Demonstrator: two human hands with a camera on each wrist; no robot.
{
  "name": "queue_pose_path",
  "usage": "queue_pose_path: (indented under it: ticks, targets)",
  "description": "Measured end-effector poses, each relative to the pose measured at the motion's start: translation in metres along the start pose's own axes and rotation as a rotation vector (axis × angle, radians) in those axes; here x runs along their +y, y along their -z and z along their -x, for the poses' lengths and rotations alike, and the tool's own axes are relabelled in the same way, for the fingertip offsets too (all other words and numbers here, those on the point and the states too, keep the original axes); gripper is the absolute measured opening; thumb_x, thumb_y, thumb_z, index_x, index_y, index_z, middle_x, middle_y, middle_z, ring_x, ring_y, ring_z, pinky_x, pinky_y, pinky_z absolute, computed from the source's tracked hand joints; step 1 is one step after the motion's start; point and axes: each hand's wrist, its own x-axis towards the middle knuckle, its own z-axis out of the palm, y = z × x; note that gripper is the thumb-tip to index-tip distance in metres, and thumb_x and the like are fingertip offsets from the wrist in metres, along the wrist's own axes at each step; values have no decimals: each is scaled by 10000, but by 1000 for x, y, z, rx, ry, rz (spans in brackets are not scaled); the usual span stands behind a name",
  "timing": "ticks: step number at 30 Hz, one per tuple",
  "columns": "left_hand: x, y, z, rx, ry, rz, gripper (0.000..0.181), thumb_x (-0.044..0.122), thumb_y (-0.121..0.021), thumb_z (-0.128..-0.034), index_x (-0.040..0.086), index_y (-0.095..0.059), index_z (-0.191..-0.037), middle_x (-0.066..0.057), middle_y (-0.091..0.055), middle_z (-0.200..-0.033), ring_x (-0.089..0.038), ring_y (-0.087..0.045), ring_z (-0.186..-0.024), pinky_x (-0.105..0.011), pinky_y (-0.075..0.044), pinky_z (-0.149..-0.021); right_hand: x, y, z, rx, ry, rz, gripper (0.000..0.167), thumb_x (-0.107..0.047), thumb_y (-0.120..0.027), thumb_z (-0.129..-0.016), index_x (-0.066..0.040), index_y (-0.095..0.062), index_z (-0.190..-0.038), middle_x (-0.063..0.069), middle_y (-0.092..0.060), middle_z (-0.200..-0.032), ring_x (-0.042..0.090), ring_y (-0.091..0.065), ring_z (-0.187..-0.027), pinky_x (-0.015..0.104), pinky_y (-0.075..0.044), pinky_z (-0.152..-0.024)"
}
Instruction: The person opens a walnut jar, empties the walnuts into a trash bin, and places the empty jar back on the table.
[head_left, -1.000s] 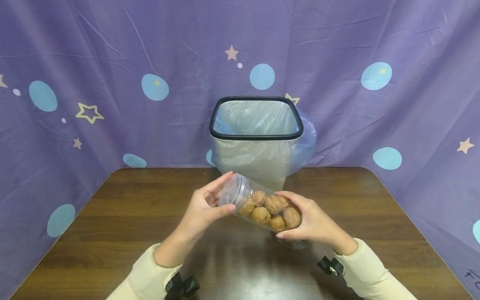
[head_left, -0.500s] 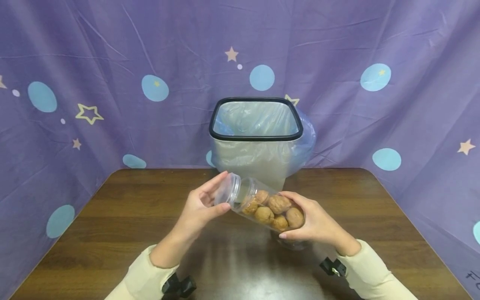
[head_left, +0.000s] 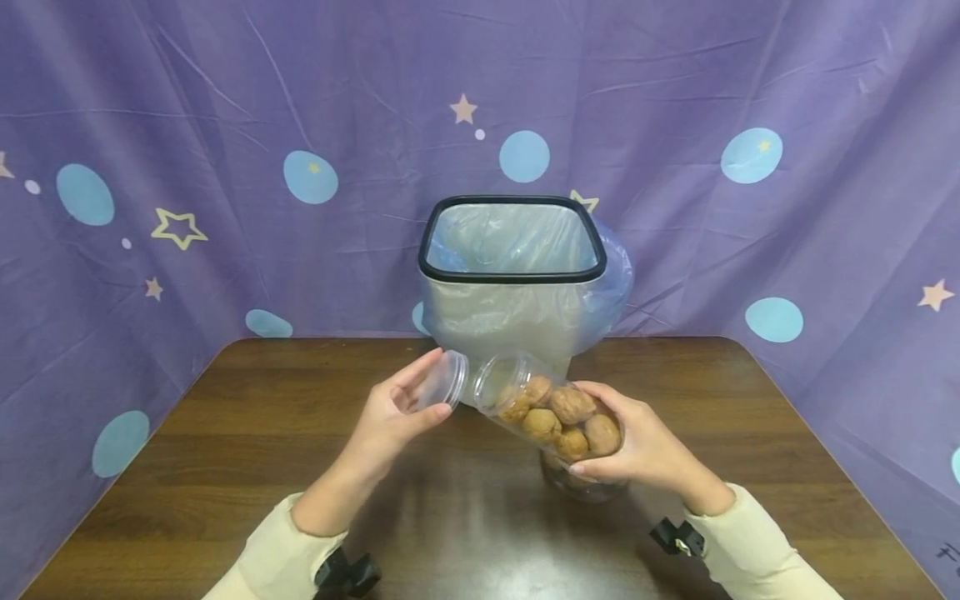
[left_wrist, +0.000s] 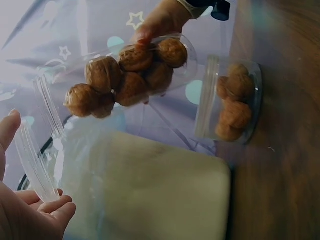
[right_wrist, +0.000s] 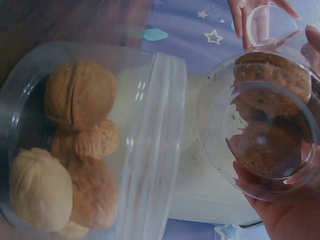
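Observation:
My left hand [head_left: 378, 425] pinches a clear plastic lid [head_left: 454, 382] by its edge. Across a small gap from it is the open mouth of a clear plastic jar [head_left: 501, 379], apart from the lid. My right hand [head_left: 637, 433] grips this jar near its base, tilted with the mouth up and to the left. Several walnuts [head_left: 572, 404] sit inside it. A second clear jar [left_wrist: 204, 100] stands on the table below the right hand, partly hidden in the head view, with several walnuts [right_wrist: 80, 95] in it.
Behind the hands stands a pale bin [head_left: 506, 321] with a black rim and a bluish plastic liner [head_left: 615, 275]. All of this rests on a brown wooden table [head_left: 225, 467]. A purple patterned curtain [head_left: 360, 83] hangs around the table.
The lid has come off the jar's mouth. My left hand has moved slightly left with it, while my right hand has drawn the jar slightly to the right.

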Motion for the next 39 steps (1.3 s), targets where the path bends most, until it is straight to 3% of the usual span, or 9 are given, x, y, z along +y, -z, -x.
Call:
queue_pose_path:
  ticks: [4, 10, 19, 33, 39]
  targets:
    - [-5, 5, 1, -2, 35, -20, 763, 54, -747, -762, -56, -356, -1408, -191, -377, -1448, -191, -407, -1306, -217, -376, -1001, 1, 2, 1, 16, 10, 22, 824, -261, -892, -605, -111, -493, -1311, 14, -642, -1127, 94, -600, -957, 254, -507, -808]
    - [-14, 17, 1, 17, 125, -5, 739, 21, -715, -776, -45, -349, -1416, -174, -369, -1462, -107, -443, -1272, -194, -384, -989, 2, 7, 4, 28, -11, 38, 816, -261, -893, -602, -131, -498, -1305, -1, -633, -1136, 97, -596, -980, 239, -493, -831]
    - [-26, 31, 4, 9, 191, 24, 744, -41, -690, -776, -88, -311, -1415, -220, -331, -1469, -263, -329, -1341, -186, -370, -995, 6, 17, 11, 68, -14, 71, 837, -223, -905, -571, -137, -506, -1301, -37, -638, -1122, 82, -602, -958, 182, -476, -816]
    - [-54, 53, 11, 67, 348, -34, 738, -23, -670, -786, -51, -311, -1430, -200, -340, -1475, -291, -331, -1347, -210, -359, -1011, 12, 31, 21, 119, -11, 122, 854, -181, -912, -558, -85, -504, -1302, 13, -659, -1067, 47, -601, -917, 130, -467, -779]
    - [-69, 65, 10, -16, 377, -44, 718, 8, -655, -801, -63, -309, -1427, -240, -341, -1461, -306, -330, -1338, -186, -379, -971, 11, 37, 23, 146, -9, 178, 874, -177, -918, -539, -87, -504, -1303, 23, -657, -1071, 48, -594, -904, 142, -468, -763]
